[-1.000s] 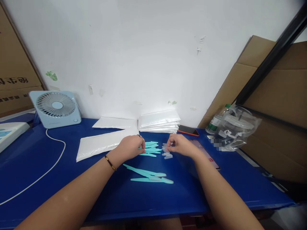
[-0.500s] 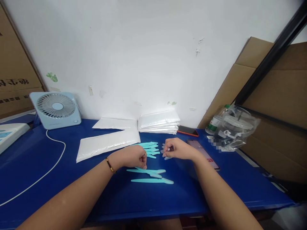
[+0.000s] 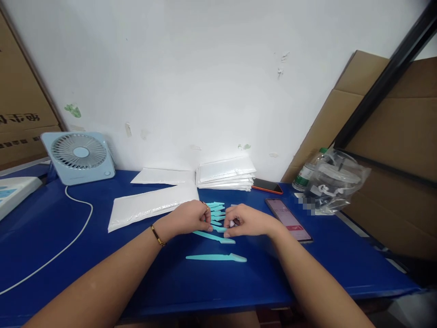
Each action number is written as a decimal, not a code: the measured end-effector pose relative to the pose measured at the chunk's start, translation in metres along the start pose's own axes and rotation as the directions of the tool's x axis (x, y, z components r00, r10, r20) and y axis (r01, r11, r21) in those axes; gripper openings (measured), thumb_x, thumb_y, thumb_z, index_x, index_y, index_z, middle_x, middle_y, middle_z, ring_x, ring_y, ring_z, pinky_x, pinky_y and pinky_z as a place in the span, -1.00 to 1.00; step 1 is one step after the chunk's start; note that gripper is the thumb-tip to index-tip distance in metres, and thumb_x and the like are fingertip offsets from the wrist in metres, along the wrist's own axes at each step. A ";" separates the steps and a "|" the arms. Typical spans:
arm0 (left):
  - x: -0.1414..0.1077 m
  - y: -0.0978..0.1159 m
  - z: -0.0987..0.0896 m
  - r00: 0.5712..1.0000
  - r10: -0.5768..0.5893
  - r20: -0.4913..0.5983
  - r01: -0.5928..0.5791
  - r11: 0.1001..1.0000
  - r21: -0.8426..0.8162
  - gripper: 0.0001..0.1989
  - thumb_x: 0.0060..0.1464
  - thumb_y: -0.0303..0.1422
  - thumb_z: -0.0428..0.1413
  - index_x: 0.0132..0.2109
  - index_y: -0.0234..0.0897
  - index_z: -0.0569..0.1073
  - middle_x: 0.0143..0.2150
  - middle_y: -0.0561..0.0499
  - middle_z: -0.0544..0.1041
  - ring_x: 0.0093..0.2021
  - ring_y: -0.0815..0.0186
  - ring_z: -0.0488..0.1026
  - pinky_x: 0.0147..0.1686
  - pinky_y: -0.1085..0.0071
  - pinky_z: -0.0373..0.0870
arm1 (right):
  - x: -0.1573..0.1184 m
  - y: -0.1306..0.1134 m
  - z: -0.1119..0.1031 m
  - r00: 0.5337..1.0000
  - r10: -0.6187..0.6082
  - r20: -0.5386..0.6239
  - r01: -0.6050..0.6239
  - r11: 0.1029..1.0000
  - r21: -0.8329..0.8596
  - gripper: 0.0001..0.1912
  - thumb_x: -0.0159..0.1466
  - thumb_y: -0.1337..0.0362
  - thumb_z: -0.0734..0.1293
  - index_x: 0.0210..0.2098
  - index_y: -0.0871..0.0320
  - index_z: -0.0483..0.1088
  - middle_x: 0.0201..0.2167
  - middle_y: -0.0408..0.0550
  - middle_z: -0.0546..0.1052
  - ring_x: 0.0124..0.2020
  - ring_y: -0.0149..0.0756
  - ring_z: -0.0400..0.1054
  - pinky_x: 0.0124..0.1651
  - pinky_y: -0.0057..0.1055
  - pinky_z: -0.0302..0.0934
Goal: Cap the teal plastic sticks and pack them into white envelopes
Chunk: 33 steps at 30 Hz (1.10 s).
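Note:
My left hand (image 3: 191,217) pinches the handle of a teal eyebrow razor (image 3: 219,229), whose blade end points right. My right hand (image 3: 249,220) is at that blade end with curled fingers. A small pale piece shows between them, too small to make out. Behind the hands, several teal razors (image 3: 217,210) lie in a row, partly hidden. Just in front of my left hand rests another razor (image 3: 215,237). A further single razor (image 3: 215,258) lies nearer the table's front edge.
White padded envelopes (image 3: 153,202) lie at the left, with a stack of envelopes (image 3: 225,173) by the wall. Two phones, one pink-screened (image 3: 290,221) and one orange-edged (image 3: 268,186), lie right. A bagged cup (image 3: 336,182), bottle (image 3: 303,176) and blue fan (image 3: 81,155) stand farther out.
My left hand has lifted a razor from the front group and moved slightly back. My right hand has come left and nearer, from the clear pieces to the razor's blade end.

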<state>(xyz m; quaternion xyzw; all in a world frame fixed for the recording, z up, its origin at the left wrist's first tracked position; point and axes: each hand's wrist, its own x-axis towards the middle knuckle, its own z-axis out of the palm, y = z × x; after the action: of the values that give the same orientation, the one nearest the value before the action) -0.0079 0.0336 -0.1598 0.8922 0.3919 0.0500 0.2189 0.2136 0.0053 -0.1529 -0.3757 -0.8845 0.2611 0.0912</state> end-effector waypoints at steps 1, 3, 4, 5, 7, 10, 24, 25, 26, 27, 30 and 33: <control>0.002 -0.001 0.001 0.999 0.001 -0.047 0.000 1.000 0.025 -0.72 -0.11 -0.07 0.13 -0.36 -0.18 0.48 -0.39 0.07 0.47 -0.40 0.35 0.35 -0.51 0.48 0.12 | 0.000 0.002 0.000 1.000 0.007 -0.029 -0.007 1.000 0.002 -0.73 0.11 0.09 0.36 -0.39 0.18 0.48 -0.44 -0.13 0.39 -0.44 -0.44 0.25 -0.43 -0.53 0.10; 0.006 -0.003 0.003 0.992 0.002 -0.124 0.009 0.996 0.087 -0.72 -0.09 -0.07 0.12 -0.35 -0.18 0.48 -0.33 0.05 0.47 -0.36 0.33 0.37 -0.48 0.47 0.14 | -0.001 0.009 -0.001 0.995 0.037 -0.097 -0.038 0.999 -0.010 -0.76 0.15 0.11 0.32 -0.41 0.18 0.46 -0.43 -0.12 0.40 -0.46 -0.45 0.25 -0.44 -0.53 0.09; 0.007 -0.005 0.003 0.989 -0.005 -0.151 0.022 0.993 0.117 -0.73 -0.08 -0.09 0.11 -0.35 -0.19 0.47 -0.32 0.04 0.46 -0.36 0.32 0.37 -0.47 0.46 0.14 | -0.002 0.013 -0.003 0.990 0.061 -0.130 -0.064 0.998 -0.024 -0.76 0.16 0.12 0.31 -0.41 0.18 0.46 -0.42 -0.11 0.41 -0.47 -0.45 0.25 -0.45 -0.53 0.09; 0.008 -0.006 0.003 0.985 -0.015 -0.172 0.040 0.989 0.142 -0.74 -0.06 -0.10 0.10 -0.36 -0.19 0.47 -0.32 0.04 0.46 -0.35 0.31 0.38 -0.46 0.45 0.14 | -0.003 0.019 -0.004 0.983 0.089 -0.162 -0.097 0.994 -0.042 -0.77 0.17 0.13 0.31 -0.42 0.18 0.46 -0.42 -0.10 0.41 -0.48 -0.45 0.25 -0.45 -0.52 0.08; 0.008 -0.009 0.003 0.977 -0.038 -0.210 0.073 0.984 0.162 -0.75 -0.05 -0.11 0.10 -0.31 -0.18 0.46 -0.30 0.04 0.46 -0.34 0.30 0.38 -0.46 0.44 0.14 | -0.005 0.028 -0.008 0.963 0.144 -0.228 -0.166 0.983 -0.080 -0.77 0.17 0.14 0.30 -0.45 0.18 0.46 -0.42 -0.09 0.43 -0.48 -0.43 0.26 -0.43 -0.50 0.08; 0.004 -0.007 0.001 0.980 -0.031 -0.196 0.059 0.989 0.138 -0.61 -0.15 -0.06 0.16 -0.18 -0.16 0.43 -0.27 0.05 0.45 -0.33 0.29 0.38 -0.47 0.45 0.14 | -0.009 0.036 -0.013 0.932 0.187 -0.311 -0.229 0.968 -0.106 -0.81 0.11 0.16 0.35 -0.44 0.17 0.47 -0.41 -0.07 0.46 -0.42 -0.38 0.29 -0.38 -0.48 0.09; 0.004 -0.003 0.001 0.986 0.007 -0.165 0.025 0.981 0.193 -0.83 -0.03 -0.20 0.11 -0.37 -0.19 0.48 -0.29 0.05 0.46 -0.38 0.34 0.36 -0.48 0.45 0.11 | -0.004 0.015 -0.005 0.989 0.072 -0.128 -0.084 0.992 -0.089 -0.77 0.13 0.13 0.34 -0.49 0.18 0.46 -0.47 -0.12 0.40 -0.49 -0.44 0.23 -0.46 -0.51 0.04; 0.005 -0.005 0.000 0.981 -0.005 -0.194 0.046 0.978 0.204 -0.83 -0.02 -0.20 0.10 -0.36 -0.19 0.47 -0.28 0.04 0.46 -0.37 0.33 0.37 -0.47 0.45 0.11 | -0.006 0.020 -0.007 0.977 0.110 -0.181 -0.128 0.988 -0.091 -0.77 0.13 0.13 0.33 -0.48 0.18 0.47 -0.46 -0.10 0.42 -0.49 -0.43 0.24 -0.46 -0.51 0.05; 0.005 -0.005 -0.001 0.975 -0.018 -0.221 0.064 0.977 0.202 -0.81 -0.02 -0.19 0.10 -0.33 -0.19 0.47 -0.26 0.04 0.46 -0.35 0.32 0.37 -0.46 0.45 0.12 | -0.008 0.024 -0.010 0.960 0.150 -0.237 -0.176 0.980 -0.093 -0.78 0.12 0.13 0.34 -0.46 0.18 0.47 -0.45 -0.09 0.43 -0.48 -0.42 0.25 -0.45 -0.50 0.05; 0.004 -0.005 -0.002 0.969 -0.030 -0.244 0.078 0.979 0.189 -0.78 -0.04 -0.16 0.11 -0.29 -0.18 0.46 -0.25 0.03 0.46 -0.34 0.31 0.38 -0.45 0.44 0.14 | -0.010 0.028 -0.012 0.939 0.185 -0.290 -0.220 0.971 -0.095 -0.78 0.11 0.13 0.35 -0.43 0.17 0.48 -0.43 -0.08 0.44 -0.46 -0.40 0.27 -0.44 -0.50 0.06; -0.002 0.005 -0.001 0.974 0.003 -0.227 0.024 0.993 0.118 -0.61 -0.13 -0.02 0.14 -0.20 -0.17 0.44 -0.23 0.03 0.45 -0.31 0.28 0.39 -0.44 0.45 0.17 | -0.013 0.034 -0.016 0.896 0.226 -0.381 -0.284 0.954 -0.100 -0.75 0.05 0.13 0.38 -0.34 0.15 0.48 -0.41 -0.07 0.47 -0.41 -0.34 0.30 -0.40 -0.47 0.09; -0.011 0.021 0.004 0.993 0.108 -0.045 -0.104 0.992 0.074 -0.57 -0.22 0.04 0.17 -0.27 -0.15 0.48 -0.31 0.06 0.47 -0.36 0.31 0.38 -0.49 0.46 0.15 | -0.014 0.031 -0.016 0.905 0.206 -0.371 -0.249 0.966 -0.072 -0.80 0.08 0.16 0.35 -0.36 0.15 0.49 -0.41 -0.07 0.49 -0.42 -0.35 0.30 -0.39 -0.47 0.10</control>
<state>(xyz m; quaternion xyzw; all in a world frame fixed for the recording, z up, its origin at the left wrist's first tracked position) -0.0001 0.0119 -0.1538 0.9174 0.3508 0.0695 0.1744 0.2482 0.0199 -0.1551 -0.5225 -0.8166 0.1440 0.1987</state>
